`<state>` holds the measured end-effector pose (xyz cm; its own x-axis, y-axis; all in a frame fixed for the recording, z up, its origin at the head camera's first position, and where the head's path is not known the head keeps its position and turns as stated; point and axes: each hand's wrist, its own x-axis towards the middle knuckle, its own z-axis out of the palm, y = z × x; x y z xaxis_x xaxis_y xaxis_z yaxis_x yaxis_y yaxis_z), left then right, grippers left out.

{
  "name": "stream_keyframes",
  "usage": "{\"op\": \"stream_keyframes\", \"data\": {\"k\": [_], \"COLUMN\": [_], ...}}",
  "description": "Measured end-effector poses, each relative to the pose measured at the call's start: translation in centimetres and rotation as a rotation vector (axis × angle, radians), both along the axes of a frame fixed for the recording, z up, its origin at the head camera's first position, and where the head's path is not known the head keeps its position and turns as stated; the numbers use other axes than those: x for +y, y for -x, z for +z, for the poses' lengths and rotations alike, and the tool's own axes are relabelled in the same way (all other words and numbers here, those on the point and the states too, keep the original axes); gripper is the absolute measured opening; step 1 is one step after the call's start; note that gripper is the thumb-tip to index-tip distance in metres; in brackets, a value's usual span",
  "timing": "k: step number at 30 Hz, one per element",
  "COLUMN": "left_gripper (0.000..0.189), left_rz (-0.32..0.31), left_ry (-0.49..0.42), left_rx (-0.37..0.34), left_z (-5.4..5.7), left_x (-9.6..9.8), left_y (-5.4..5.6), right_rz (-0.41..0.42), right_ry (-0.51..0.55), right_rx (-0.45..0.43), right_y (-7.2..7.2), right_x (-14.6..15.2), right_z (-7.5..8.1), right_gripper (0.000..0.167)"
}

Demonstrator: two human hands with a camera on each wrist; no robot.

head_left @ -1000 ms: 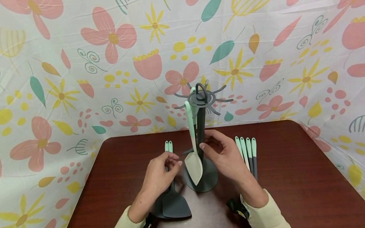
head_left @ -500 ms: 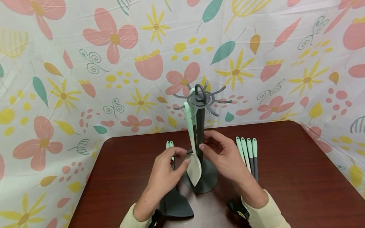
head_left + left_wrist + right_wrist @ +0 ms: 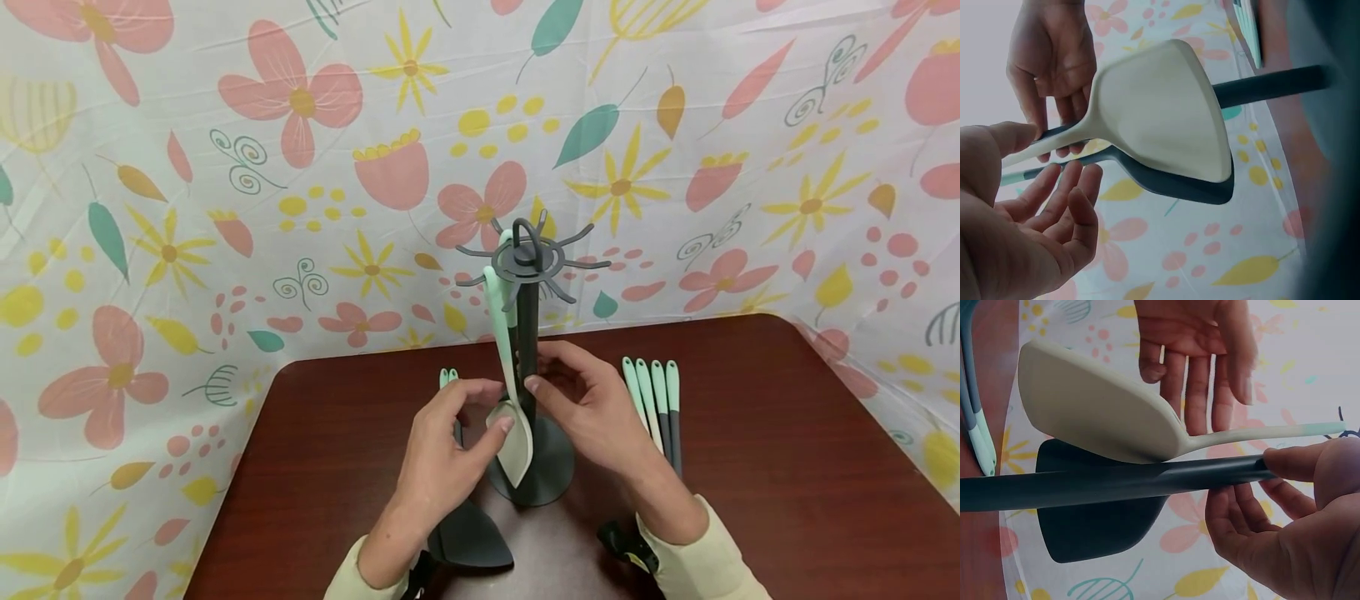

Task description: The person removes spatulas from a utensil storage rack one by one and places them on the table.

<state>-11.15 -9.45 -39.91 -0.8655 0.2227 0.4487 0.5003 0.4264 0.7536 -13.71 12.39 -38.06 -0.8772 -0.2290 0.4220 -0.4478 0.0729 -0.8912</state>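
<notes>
A dark grey utensil stand [image 3: 530, 325] with a ring of hooks stands upright on the table. My right hand [image 3: 600, 408] holds its pole [image 3: 1116, 482], thumb on one side and fingers curled on the other. From the stand's left hooks hangs a cream turner [image 3: 514, 446] with a mint handle end, head down. Behind it hangs a dark turner [image 3: 1104, 528], mostly hidden in the head view. My left hand [image 3: 450, 450] is beside the cream turner's neck, its fingers loosely bent and spread around it. In the right wrist view its thumb is apart from the handle.
Dark turners [image 3: 472, 537] with mint handle ends lie on the table left of the stand, partly under my left forearm. Several mint-handled utensils [image 3: 660, 400] lie in a row to the right. A flower-print cloth [image 3: 300, 208] hangs behind the table [image 3: 787, 467].
My left hand has moved right and slightly up, from above the dark turners lying on the table to the hanging cream turner. My right hand stays on the pole.
</notes>
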Motion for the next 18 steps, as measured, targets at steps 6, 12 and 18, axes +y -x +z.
{"op": "stream_keyframes", "data": {"k": [6,12,18], "left_gripper": [0.031,0.029,0.024], "left_rz": [-0.008,-0.013,-0.020], "left_ry": [-0.051,-0.056,-0.067], "left_rx": [0.018,0.027,0.058], "left_z": [0.6,0.7,0.5], "left_x": [0.7,0.9,1.1], "left_y": [0.1,0.1,0.1], "right_rz": [0.001,0.003,0.003], "right_ry": [0.014,0.018,0.010], "right_rx": [0.000,0.006,0.017], "right_y": [0.0,0.1,0.1], "right_x": [0.1,0.0,-0.1], "right_z": [-0.1,-0.1,-0.1], "right_gripper": [0.033,0.032,0.032]}}
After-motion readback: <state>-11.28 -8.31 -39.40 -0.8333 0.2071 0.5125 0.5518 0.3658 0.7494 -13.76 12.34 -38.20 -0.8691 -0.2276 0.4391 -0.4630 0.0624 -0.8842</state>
